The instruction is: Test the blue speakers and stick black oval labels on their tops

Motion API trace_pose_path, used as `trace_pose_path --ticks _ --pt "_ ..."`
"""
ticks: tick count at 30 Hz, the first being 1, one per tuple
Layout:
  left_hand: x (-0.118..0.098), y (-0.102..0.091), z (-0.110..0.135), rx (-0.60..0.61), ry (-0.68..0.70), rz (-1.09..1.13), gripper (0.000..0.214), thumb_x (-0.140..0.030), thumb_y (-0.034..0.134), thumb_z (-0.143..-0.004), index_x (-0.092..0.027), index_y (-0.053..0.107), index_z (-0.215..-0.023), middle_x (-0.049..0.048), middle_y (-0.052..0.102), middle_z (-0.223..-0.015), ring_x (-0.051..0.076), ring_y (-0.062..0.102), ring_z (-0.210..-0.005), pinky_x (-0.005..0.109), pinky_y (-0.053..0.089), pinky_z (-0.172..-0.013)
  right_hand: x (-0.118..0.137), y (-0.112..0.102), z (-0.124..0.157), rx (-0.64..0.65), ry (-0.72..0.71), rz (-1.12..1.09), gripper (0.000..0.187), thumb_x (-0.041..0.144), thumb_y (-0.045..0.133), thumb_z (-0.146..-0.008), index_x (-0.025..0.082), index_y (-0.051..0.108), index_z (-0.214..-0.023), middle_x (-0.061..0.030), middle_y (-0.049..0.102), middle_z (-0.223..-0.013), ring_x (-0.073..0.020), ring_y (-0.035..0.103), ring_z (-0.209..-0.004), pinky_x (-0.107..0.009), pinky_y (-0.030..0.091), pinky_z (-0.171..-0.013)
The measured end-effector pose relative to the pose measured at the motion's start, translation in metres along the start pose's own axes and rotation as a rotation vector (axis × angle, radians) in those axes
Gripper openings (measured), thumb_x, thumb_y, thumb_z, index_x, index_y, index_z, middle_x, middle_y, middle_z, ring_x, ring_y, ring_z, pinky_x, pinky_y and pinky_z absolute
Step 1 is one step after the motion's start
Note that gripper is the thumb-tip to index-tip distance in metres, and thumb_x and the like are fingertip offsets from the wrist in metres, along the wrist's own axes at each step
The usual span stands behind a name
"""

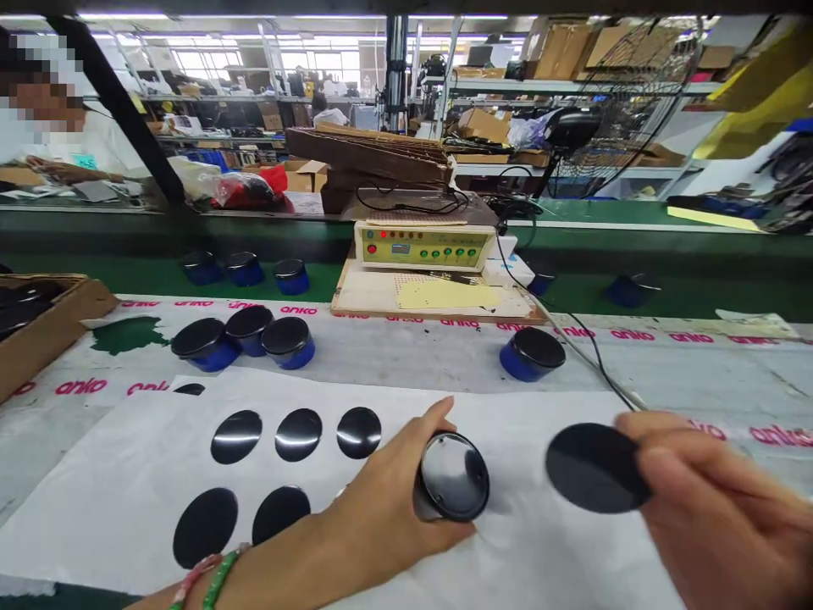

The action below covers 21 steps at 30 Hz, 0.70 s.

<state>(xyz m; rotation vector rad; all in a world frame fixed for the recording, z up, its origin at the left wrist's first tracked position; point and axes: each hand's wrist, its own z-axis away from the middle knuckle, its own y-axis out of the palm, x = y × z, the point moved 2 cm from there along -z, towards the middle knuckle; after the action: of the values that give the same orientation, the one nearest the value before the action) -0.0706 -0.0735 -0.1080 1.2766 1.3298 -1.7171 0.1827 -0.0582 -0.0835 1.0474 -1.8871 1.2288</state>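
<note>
My left hand is wrapped round a small jar with a black top, tilted so its round face points up and right. My right hand pinches a flat black disc by its right edge, held just right of the jar. Both are over a white sheet on which several more black discs lie in two rows to the left of my left hand.
Three blue jars with black lids stand behind the sheet at left, and one more at centre right. A control box with lamps sits on a board behind, its cable running forward. A cardboard box stands at far left. Another person sits at back left.
</note>
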Motion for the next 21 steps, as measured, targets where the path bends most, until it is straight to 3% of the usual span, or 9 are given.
trace_pose_path --ticks 3,7,14,21 --pt "0.007 0.006 -0.003 0.055 -0.081 0.033 0.106 -0.022 0.081 -0.063 -0.043 0.015 -0.143 -0.0033 0.052 -0.132 0.020 0.051 -0.120 0.037 0.038 -0.105 0.011 0.044 0.012 0.062 0.236 -0.308 0.030 0.048 0.063 -0.080 0.022 0.054 -0.067 -0.0049 0.052 -0.091 -0.0190 0.055 -0.077 -0.028 0.048 -0.059" --pt "0.004 0.002 -0.006 0.077 -0.127 0.065 0.107 -0.020 0.081 -0.061 -0.038 0.016 -0.144 -0.0021 0.053 -0.133 0.020 0.053 -0.120 0.035 0.039 -0.104 0.014 0.086 0.025 0.231 0.392 -0.473 0.031 0.045 0.059 -0.085 0.020 0.052 -0.068 -0.0042 0.050 -0.090 -0.0176 0.053 -0.080 -0.028 0.049 -0.067" --pt "-0.002 -0.001 -0.006 0.118 -0.095 0.086 0.099 -0.021 0.079 -0.066 -0.040 0.020 -0.143 -0.0049 0.054 -0.132 0.018 0.055 -0.116 0.032 0.041 -0.102 0.006 0.091 0.033 0.260 0.440 -0.524 0.029 0.041 0.061 -0.085 0.020 0.051 -0.068 -0.0022 0.046 -0.090 -0.0159 0.051 -0.081 -0.026 0.047 -0.068" --pt "0.005 0.002 -0.004 0.089 -0.082 0.062 0.096 -0.026 0.080 -0.066 -0.039 0.023 -0.142 -0.0041 0.055 -0.132 0.019 0.055 -0.117 0.032 0.041 -0.102 0.012 0.087 0.030 0.200 0.218 -0.232 0.025 0.035 0.060 -0.086 0.020 0.054 -0.067 -0.0044 0.051 -0.088 -0.0168 0.054 -0.082 -0.025 0.050 -0.067"
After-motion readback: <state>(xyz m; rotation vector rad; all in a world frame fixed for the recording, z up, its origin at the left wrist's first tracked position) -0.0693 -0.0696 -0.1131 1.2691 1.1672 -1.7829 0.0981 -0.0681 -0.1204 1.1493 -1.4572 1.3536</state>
